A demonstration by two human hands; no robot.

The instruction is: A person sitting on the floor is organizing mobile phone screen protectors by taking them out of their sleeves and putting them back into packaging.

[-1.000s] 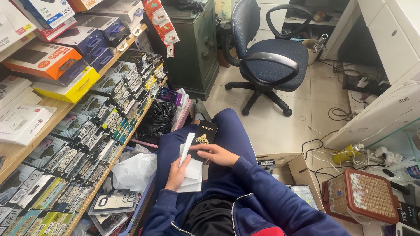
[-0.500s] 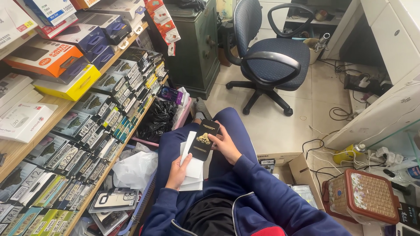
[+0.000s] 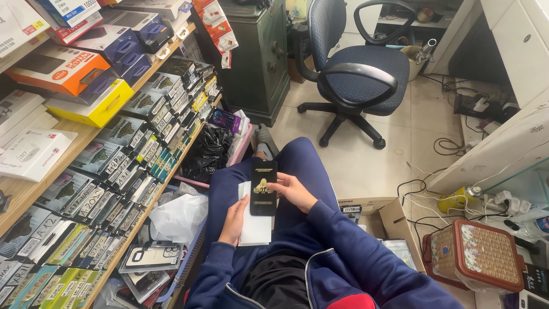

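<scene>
Small shop interior, tiled floor (image 3: 366, 166); wooden shelves (image 3: 34, 189) run down the left of the frame, packed with rows of small boxed packs, larger orange and yellow boxes above; dark green cabinet (image 3: 257, 63) at upper centre; blue office chair (image 3: 354, 74) at upper centre-right; cables on the floor at right; woven brown basket with a lid (image 3: 477, 254) at lower right; cardboard box (image 3: 383, 214) just beside the person's right arm.

Person seated, blue trousers and blue jacket, legs stretched toward the centre of the frame; black bag (image 3: 209, 151) and white plastic bag (image 3: 177, 217) lie left of the legs, near the shelves.

Black flat packet (image 3: 263, 187) with a gold print, upright over the lap at frame centre; right hand (image 3: 291, 191) grasps its right edge, fingers curled on it; left hand (image 3: 235, 217) closed around the lower left of a white flat packet (image 3: 254, 226), which sits behind and below the black one, touching it; both packets rest over the thighs.
</scene>
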